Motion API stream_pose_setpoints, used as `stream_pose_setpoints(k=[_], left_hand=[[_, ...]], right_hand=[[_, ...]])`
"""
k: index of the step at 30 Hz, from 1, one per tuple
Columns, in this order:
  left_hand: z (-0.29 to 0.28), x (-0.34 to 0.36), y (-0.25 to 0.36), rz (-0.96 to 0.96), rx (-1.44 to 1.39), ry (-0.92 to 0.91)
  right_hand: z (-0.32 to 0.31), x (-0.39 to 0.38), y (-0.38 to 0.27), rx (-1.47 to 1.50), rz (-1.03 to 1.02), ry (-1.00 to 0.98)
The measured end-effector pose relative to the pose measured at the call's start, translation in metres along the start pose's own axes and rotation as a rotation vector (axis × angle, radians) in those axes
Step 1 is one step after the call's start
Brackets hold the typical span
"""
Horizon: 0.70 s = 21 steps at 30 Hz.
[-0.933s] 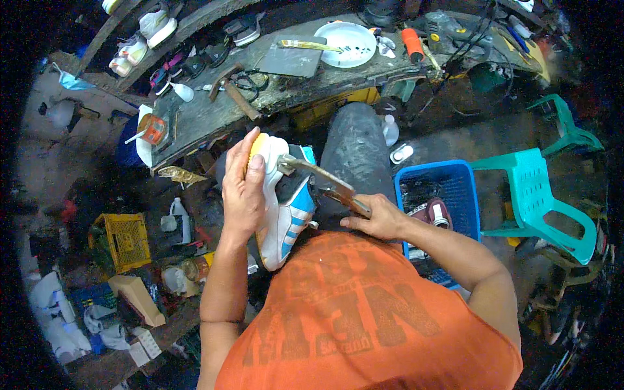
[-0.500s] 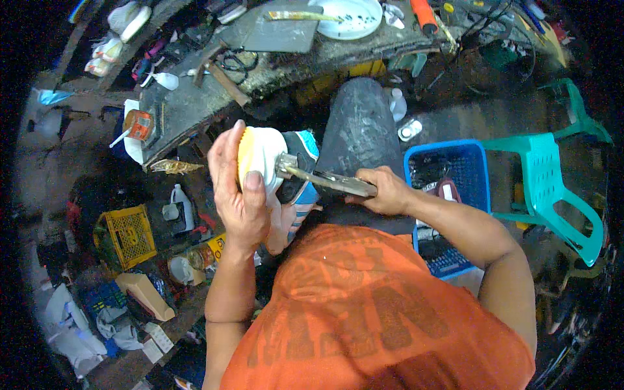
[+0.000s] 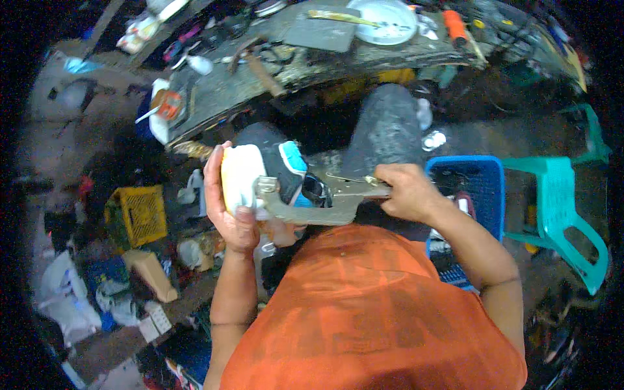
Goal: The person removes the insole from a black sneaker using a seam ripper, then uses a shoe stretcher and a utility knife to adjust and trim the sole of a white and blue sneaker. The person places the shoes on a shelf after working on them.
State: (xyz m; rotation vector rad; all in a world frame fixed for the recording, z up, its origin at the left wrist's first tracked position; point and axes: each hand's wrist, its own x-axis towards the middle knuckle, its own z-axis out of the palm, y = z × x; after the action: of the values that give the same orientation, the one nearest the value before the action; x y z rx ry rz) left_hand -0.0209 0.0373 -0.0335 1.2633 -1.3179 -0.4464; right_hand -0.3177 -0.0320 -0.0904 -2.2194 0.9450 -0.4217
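Note:
A sneaker (image 3: 244, 170) with a thick white and yellow sole and a black and blue upper sits over my lap, its sole turned leftward. My left hand (image 3: 229, 227) is closed around that sole, thumb on the near side and fingers along the outer face. My right hand (image 3: 408, 193) grips the handle end of a flat metal plier-like tool (image 3: 318, 216) with a deep C-shaped jaw. The tool's left tip touches the white sole near my left thumb; its frame passes across the shoe opening. Whether the far jaw is inside the shoe is hidden.
A cluttered workbench (image 3: 234, 94) carries a hammer (image 3: 263, 73), a white basin (image 3: 390, 32) and an orange-handled tool (image 3: 454, 27). A blue basket (image 3: 499, 195) and a green plastic chair (image 3: 552, 214) stand at right. At left are a yellow crate (image 3: 144, 214) and a cardboard box (image 3: 151, 273).
The tool has turned so its broad C-shaped side shows. My left hand and the shoe have shifted slightly left and toward me; the whole view has also moved.

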Motion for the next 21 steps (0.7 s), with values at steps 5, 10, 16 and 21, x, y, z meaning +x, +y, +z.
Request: stream_pose_setpoints(k=[5, 10, 16, 21], left_hand=[[-0.062, -0.014, 0.005, -0.196, -0.426, 0.149], [-0.093, -0.036, 0.002, -0.192, -0.440, 0.288], [-0.094, -0.053, -0.006, -0.185, -0.489, 0.362], [-0.098, -0.042, -0.017, -0.232, -0.463, 0.347]], right_hand=[[-0.041, 0.010, -0.081, -0.061, -0.092, -0.083], [-0.040, 0.036, -0.127, -0.121, -0.192, -0.180], [-0.033, 0.042, -0.129, -0.139, -0.250, -0.192], [-0.035, 0.055, -0.121, -0.229, -0.342, -0.096]])
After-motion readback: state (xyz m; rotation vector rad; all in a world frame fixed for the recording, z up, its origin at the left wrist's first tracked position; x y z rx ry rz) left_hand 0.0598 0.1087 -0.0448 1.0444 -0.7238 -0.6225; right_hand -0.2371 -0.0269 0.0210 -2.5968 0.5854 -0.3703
